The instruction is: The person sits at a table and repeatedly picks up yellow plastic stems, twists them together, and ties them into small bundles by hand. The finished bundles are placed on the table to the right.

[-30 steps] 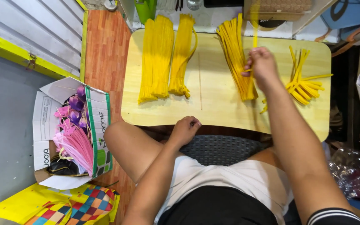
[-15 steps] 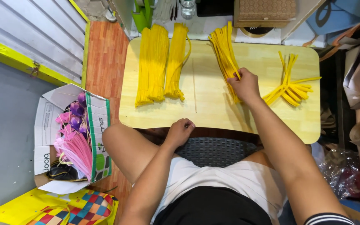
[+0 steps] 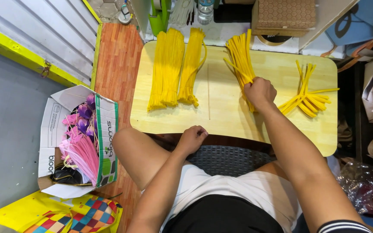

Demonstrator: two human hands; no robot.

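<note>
— Yellow strips lie bundled mid-table; your right hand has its fingers closed around them.
— Grip near the end, pull evenly; your left hand rests curled, empty, at the table edge.

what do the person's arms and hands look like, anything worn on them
Both arms are bare from wrist to above the elbow. The left hand and right hand show no gloves, rings, watch or bracelets. Only a dark sleeve edge with white stripes shows at the right upper arm, at the picture's bottom edge. No sleeve is visible on the left arm.
</note>
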